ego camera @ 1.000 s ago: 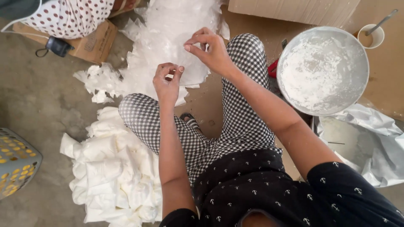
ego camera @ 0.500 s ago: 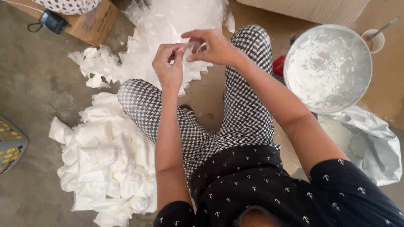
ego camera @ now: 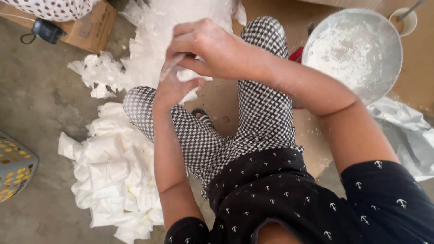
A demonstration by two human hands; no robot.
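1. Your right hand [ego camera: 212, 47] lies upper centre of the frame, crossed over the left; its grip is pinched together on a thin clear plastic wrapper [ego camera: 174, 68], which is blurred, so what it contains cannot be told.
2. Your left hand [ego camera: 174, 88] sits just below, touching the right; its thumb is spread towards the same wrapper, but whether its grip is closed on it cannot be told.
3. A loose heap of clear plastic wrappers [ego camera: 181, 18] fills the upper centre, behind both hands, on the floor [ego camera: 36, 104].
4. A pile of filled white packets [ego camera: 117, 167], soft and pillow-shaped, lies at lower left, just beside your checked trouser leg [ego camera: 190, 135].
5. A brown cardboard box [ego camera: 88, 29], flat and rectangular with dark print on its side, stands at upper left; a small black device with a cord [ego camera: 45, 30] rests against it.
6. A round metal bowl of white powder [ego camera: 352, 49] occupies the upper right; a small cup with a spoon [ego camera: 403, 20] stands just beyond it.
7. A grey perforated basket [ego camera: 13, 165] shows at the left edge.
8. Crumpled silvery plastic sheeting [ego camera: 407, 131] lies at right.
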